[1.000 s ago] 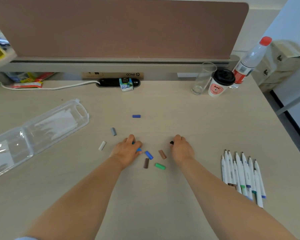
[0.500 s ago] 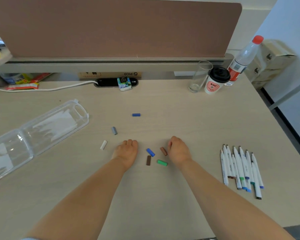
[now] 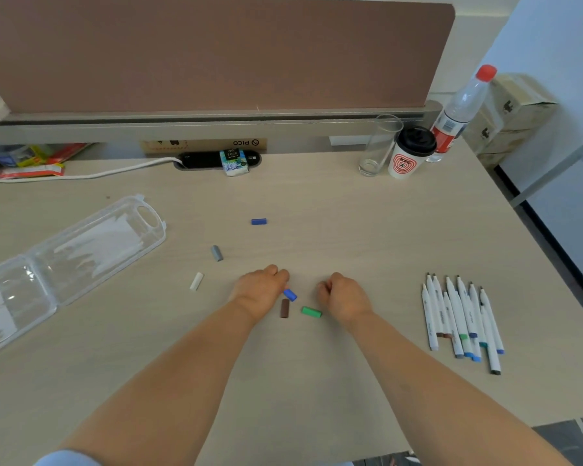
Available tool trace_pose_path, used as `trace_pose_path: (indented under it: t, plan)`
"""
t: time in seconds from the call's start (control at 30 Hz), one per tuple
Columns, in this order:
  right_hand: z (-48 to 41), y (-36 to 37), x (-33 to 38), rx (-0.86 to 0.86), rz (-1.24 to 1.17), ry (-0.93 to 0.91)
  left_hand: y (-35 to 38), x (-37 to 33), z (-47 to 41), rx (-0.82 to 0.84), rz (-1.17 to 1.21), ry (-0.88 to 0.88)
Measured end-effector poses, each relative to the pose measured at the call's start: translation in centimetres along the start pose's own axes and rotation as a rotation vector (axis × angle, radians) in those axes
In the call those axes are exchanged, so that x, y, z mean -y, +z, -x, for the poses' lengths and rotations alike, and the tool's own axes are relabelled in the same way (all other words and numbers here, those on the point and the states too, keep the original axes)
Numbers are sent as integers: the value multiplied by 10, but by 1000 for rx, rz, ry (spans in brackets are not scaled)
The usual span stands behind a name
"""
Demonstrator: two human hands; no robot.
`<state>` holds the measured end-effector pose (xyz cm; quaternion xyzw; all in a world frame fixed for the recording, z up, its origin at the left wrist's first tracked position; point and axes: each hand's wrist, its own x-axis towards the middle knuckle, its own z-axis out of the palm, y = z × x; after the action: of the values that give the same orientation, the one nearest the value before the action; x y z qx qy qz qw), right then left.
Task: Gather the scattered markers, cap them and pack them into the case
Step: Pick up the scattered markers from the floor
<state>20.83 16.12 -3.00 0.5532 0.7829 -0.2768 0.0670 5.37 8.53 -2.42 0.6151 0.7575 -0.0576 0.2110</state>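
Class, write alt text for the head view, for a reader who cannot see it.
A left hand and a right hand rest with fingers curled on a desk, a blue cap, a brown cap and a green cap loose between them. Uncapped markers lie bunched to the right; an open clear case lies to the left.
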Motion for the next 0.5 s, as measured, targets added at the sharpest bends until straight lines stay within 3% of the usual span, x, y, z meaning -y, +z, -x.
trace_pose_path:
  t: [0.27,0.5]
  plan:
    - [6,-6,-12,-3,-174,-43,3,-5,-5,22,33,67]
    - [8,-1,-13,54,-293,-140,6,-12,-5,31,42,-75]
